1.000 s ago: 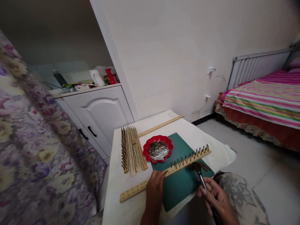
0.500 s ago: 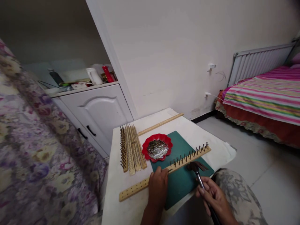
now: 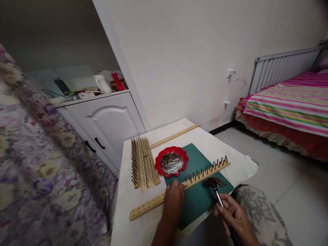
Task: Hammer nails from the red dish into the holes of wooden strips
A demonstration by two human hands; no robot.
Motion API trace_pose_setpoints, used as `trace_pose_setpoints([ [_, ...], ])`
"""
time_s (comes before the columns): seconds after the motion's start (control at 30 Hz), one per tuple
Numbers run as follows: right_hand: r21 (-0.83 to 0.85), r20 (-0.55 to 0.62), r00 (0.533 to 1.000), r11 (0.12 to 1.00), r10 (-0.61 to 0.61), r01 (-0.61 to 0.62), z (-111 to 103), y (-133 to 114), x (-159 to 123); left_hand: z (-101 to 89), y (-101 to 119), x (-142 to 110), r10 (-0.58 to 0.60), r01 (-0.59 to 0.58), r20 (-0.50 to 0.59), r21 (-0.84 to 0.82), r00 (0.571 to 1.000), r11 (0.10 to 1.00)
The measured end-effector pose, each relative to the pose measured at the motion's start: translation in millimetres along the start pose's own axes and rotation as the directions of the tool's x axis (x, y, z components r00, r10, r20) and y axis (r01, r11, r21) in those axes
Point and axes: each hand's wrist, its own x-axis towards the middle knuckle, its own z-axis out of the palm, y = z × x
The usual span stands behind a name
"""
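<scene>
A long wooden strip (image 3: 148, 207) with a row of holes lies slantwise across a green mat (image 3: 202, 196); its far half carries a row of upright dark nails (image 3: 207, 168). My left hand (image 3: 173, 201) rests on the strip with fingers pinched at a nail beside the last standing one. My right hand (image 3: 232, 213) grips the handle of a small claw hammer (image 3: 214, 183), whose head hovers just above the mat near the strip. A red scalloped dish (image 3: 171, 162) full of loose nails sits behind the strip.
Several finished nail-studded strips (image 3: 142, 162) lie stacked at the left of the white table (image 3: 128, 212), with a bare strip (image 3: 175, 136) behind. A floral cloth (image 3: 38, 153) hangs left, a white cabinet (image 3: 107, 123) stands behind, and a striped bed (image 3: 287, 106) is at right.
My left hand has slid a little further up along the strip toward the standing nails. The hammer has barely moved.
</scene>
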Motion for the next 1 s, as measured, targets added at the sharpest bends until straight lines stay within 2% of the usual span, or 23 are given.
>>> trace_pose_setpoints([
  [0.2,-0.035,0.010,1.000,0.999,0.001,-0.001,1,-3,0,-9.0,4,7,0.053,-0.054,0.043,0.043,0.998,0.998],
  [0.3,-0.033,0.007,1.000,0.999,0.010,-0.009,0,-3,1,-12.1,2,10,0.059,-0.059,0.049,0.006,0.997,0.998],
  [0.43,-0.043,0.028,0.999,0.999,0.030,-0.028,0,-3,1,-7.5,-1,14,0.041,-0.044,-0.022,-0.176,0.999,0.983],
  [0.57,-0.045,0.023,0.999,0.999,0.023,-0.022,0,-3,1,5.3,-4,15,-0.040,-0.012,-0.114,-0.423,0.993,0.906],
  [0.67,-0.039,0.032,0.999,0.999,0.020,-0.019,1,-2,0,14.1,-4,16,-0.101,0.011,-0.147,-0.514,0.984,0.858],
  [0.83,-0.011,0.075,0.997,1.000,0.012,-0.011,8,-6,0,20.5,-1,17,-0.118,0.022,-0.155,-0.513,0.981,0.858],
  [1.0,-0.063,0.139,0.988,0.996,0.065,-0.057,22,-22,6,22.4,1,17,-0.116,0.026,-0.157,-0.481,0.981,0.877],
])
